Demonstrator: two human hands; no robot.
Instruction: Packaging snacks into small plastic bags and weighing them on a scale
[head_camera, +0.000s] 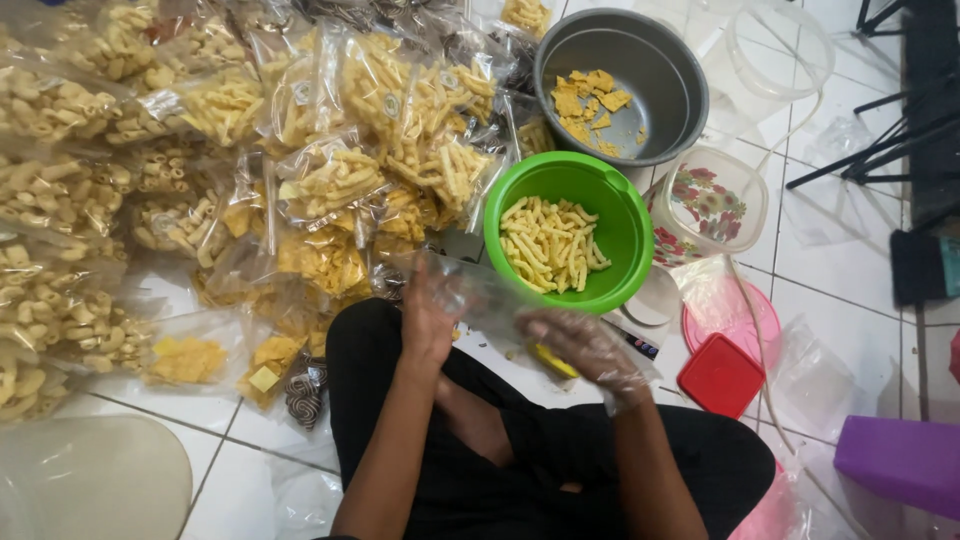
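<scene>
A clear plastic bag (470, 290) is held open between both hands in the head view, just in front of the green bowl (568, 230) of yellow stick snacks, near enough for filling. The left hand (428, 318) is closed on the bag's near edge; the right hand (585, 345), covered by a thin clear glove, has its fingers curled around the other side. Filled snack packets (200, 150) are heaped on the tiled floor (840, 260) at the left, and a grey pot (660, 70) of chip crumbs stands behind the bowl.
</scene>
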